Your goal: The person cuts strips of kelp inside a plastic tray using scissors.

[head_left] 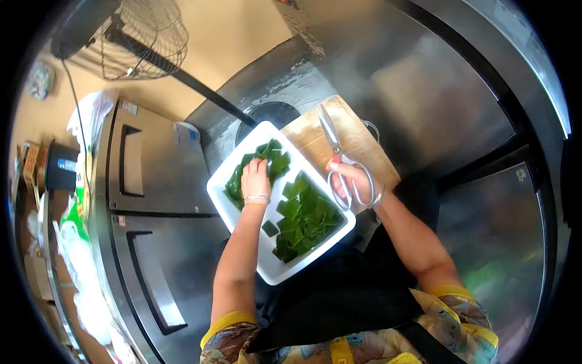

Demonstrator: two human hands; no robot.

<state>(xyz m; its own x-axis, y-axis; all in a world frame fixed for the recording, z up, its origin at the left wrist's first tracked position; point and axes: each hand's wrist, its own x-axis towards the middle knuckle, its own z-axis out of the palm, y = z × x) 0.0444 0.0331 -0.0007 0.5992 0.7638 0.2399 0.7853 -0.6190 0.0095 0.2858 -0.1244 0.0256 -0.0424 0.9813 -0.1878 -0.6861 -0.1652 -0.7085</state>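
A white rectangular tub [247, 144] sits in front of me with dark green, glossy sheets of leafy kelp in it. In its near half lies a pile of roughly square cut kelp pieces [306, 218], with one loose square [270, 229] to the left. My left hand [256, 181] is down in the far pile of kelp [279, 162], its fingers curled onto the leaves and the fingertips partly hidden. My right hand [359, 182] grips a pair of metal scissors [329, 127] by its handles, blades pointing up and away, above the tub's right edge and a wooden board.
The wooden cutting board [345, 118] lies beside the tub's right side. A standing fan [145, 42] rises at the far left. Steel cabinets with handles [163, 164] stand to the left, and steel doors [424, 79] to the right. Plastic bags [85, 267] hang at the left edge.
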